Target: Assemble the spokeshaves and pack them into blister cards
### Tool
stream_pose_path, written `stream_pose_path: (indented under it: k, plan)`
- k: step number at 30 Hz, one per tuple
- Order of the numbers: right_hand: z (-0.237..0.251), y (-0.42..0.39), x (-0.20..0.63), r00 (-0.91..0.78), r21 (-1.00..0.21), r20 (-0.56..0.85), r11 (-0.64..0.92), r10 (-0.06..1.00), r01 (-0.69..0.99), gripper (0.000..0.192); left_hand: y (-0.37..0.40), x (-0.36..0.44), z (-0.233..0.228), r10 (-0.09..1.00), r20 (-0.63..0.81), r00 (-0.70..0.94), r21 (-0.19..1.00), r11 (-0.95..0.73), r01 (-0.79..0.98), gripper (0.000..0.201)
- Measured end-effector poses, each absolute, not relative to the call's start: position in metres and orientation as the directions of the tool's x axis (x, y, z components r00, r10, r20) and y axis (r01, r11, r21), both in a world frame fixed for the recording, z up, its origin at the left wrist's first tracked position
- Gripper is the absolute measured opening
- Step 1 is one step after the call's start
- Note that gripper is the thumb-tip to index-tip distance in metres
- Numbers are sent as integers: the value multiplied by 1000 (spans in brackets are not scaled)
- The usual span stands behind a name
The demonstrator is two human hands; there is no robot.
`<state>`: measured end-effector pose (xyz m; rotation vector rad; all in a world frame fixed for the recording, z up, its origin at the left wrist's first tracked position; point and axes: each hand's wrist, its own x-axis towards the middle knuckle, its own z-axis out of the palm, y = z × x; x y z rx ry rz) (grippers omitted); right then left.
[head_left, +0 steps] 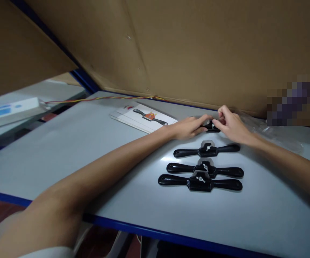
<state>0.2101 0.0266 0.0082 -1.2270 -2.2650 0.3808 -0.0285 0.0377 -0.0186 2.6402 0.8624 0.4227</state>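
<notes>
Head view: left hand (pixel 188 127) and right hand (pixel 231 125), grips clamped on one spokeshave (pixel 212 126); three spokeshaves (pixel 206 151) lay at 6 o'clock on tabletop (pixel 63 150).

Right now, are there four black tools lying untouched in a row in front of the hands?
No, only three black spokeshaves lie untouched on the table; a fourth is under both hands.

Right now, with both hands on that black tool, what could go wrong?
1. Both the left hand and right hand grip the fourth spokeshave; if it carries a blade, fingers could get nicked.
2. Three spokeshaves lie in a row just in front; a forearm might knock them out of line.
3. The clear plastic bag beside the right hand could snag or slide.
</notes>
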Motion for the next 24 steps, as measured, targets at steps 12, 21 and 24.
stream_pose_path:
  k: [12,21,24]
  plan:
    - [38,-1,385,-217,78,163,206,963,975,54,33,-25,-21,623,262,737,116,-779,617,56]
    - [59,-7,331,-380,-89,312,425,871,901,51,41,-40,-1,560,142,817,-41,-821,570,35]
    - [48,-5,290,-393,-325,284,473,875,819,54,42,-38,-5,489,153,859,-102,-857,506,27]
